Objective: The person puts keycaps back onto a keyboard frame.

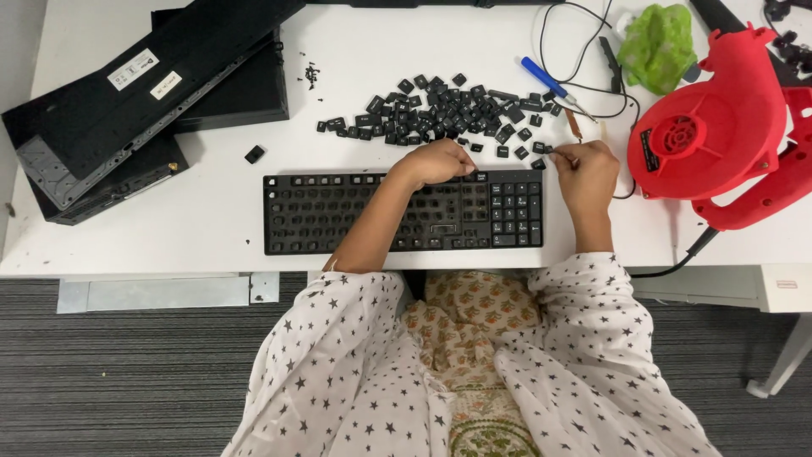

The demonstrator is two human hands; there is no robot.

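Hands over black keyboard point(338, 211): left hand point(437, 162) curled, grip unclear; right hand point(585, 173) pinching keycap point(539, 147).

My left hand point(436, 161) covered the keyboard's point(338, 211) far edge, and my forearm hid a run of its sockets. My right hand point(585, 173) curled over a small thing I couldn't make out. The key caps point(440, 110) in the far pile were too small to tell apart. The red blower point(719, 127) ran off the right edge, and the black cases point(144, 93) at far left overlapped, the lower ones mostly hidden.
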